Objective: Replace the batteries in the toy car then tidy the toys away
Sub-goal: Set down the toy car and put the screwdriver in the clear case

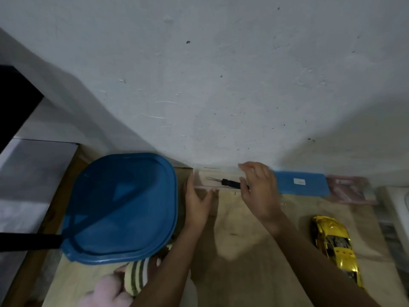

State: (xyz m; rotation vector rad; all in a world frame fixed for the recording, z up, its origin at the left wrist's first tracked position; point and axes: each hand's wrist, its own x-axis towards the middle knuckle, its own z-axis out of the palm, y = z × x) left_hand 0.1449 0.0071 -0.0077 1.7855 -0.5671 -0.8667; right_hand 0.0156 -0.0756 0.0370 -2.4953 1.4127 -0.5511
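A gold-yellow toy car (336, 247) lies on the wooden table at the right, apart from both hands. By the wall sits a clear shallow case (208, 185) with a black-handled screwdriver (228, 182) lying in it. My left hand (197, 202) rests against the case's left front corner, fingers straight along its end and thumb along its front rim. My right hand (259, 189) is spread over the case's right part, thumb close to the screwdriver's handle, holding nothing I can see. No batteries show.
A large blue lid (119, 207) covers a container at the left. Striped (137, 273) and pink (104, 291) plush toys lie at the bottom. A flat blue box (301, 183) and a pink packet (352, 192) lie along the wall (221, 85) on the right.
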